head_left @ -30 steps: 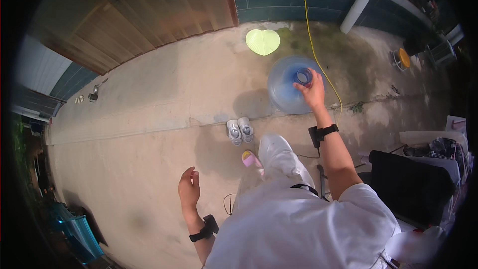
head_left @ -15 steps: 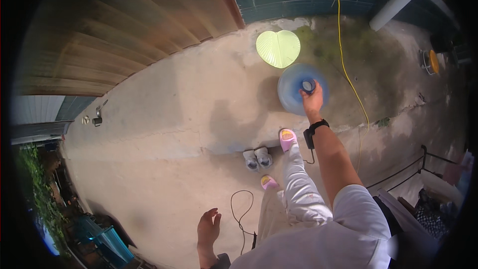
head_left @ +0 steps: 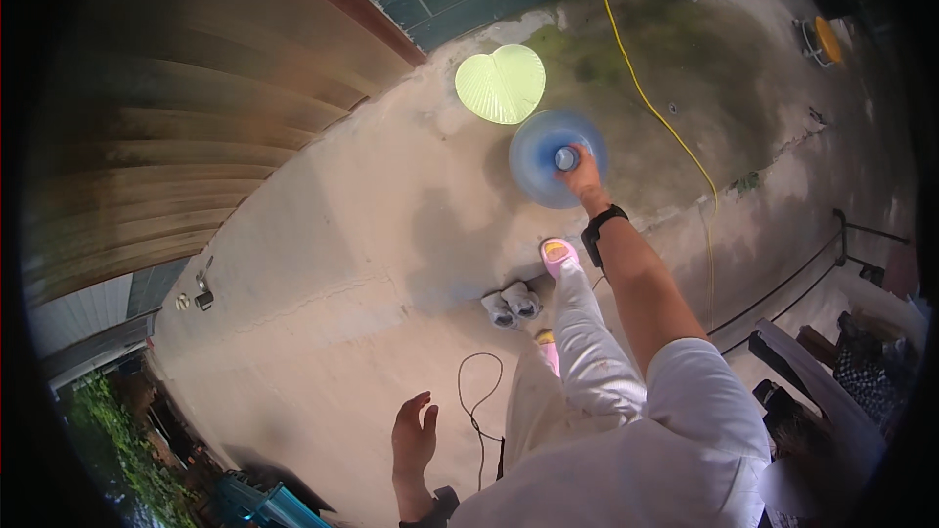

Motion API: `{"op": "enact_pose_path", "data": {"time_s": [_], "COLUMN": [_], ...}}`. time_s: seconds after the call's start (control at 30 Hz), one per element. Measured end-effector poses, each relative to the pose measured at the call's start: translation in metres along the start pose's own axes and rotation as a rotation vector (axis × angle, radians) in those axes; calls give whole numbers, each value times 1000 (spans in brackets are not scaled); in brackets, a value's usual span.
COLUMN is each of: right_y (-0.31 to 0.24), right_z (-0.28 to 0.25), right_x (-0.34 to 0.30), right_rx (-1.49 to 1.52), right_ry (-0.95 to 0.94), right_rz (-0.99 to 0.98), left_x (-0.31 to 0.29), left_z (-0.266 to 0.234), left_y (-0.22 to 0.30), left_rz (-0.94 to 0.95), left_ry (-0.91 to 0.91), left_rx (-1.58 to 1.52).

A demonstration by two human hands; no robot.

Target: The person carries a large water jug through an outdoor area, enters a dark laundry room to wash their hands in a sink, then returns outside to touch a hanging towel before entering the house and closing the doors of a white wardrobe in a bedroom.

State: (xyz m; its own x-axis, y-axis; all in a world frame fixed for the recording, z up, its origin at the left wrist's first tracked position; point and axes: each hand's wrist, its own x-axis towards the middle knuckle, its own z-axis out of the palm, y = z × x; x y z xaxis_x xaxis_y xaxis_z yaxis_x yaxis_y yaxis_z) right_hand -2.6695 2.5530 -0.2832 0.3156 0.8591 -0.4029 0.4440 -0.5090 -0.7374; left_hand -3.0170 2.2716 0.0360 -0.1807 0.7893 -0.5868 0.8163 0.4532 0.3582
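A large translucent blue water jug [head_left: 533, 171], seen from above, stands on the concrete ground ahead of me. My right hand [head_left: 584, 179] is closed around its neck, with the thumb and fingers at the round mouth. A pale green heart-shaped, ribbed plate-like object [head_left: 501, 85] lies just beyond the jug on the left. My left hand [head_left: 415, 435] hangs low at my left side with its fingers loosely apart, holding nothing. Both wrists wear dark bands.
A pair of grey shoes [head_left: 513, 304] sits beside my feet in pink slippers [head_left: 558, 253]. A yellow hose [head_left: 644, 88] runs along the ground right of the jug. Metal racks with cloths [head_left: 861, 372] stand at the right. A corrugated brown wall [head_left: 176, 117] rises at the left.
The view has turned, so the ground and walls appear rotated. My right hand keeps its hold on the jug's neck. My left hand remains low and free.
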Motion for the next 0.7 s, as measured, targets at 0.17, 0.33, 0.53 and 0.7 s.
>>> {"op": "enact_pose_path", "data": {"time_s": [0.17,0.33,0.53,0.7], "right_y": [-18,37,155,318], "right_z": [-31,-95,-130,-131], "right_x": [-48,-171,-426,-660], "right_rx": [27,165,-24,-23], "right_ry": [81,-64,-213,302], "right_rz": [112,89,516,942], "left_x": [-4,-13,-39,-59], "left_z": [-14,6,41,89], "left_y": [-24,-41,-77,-51], "left_rz": [280,516,774,934], "left_ry": [110,94,-65,-249], "left_rx": [41,95,-8,126]}}
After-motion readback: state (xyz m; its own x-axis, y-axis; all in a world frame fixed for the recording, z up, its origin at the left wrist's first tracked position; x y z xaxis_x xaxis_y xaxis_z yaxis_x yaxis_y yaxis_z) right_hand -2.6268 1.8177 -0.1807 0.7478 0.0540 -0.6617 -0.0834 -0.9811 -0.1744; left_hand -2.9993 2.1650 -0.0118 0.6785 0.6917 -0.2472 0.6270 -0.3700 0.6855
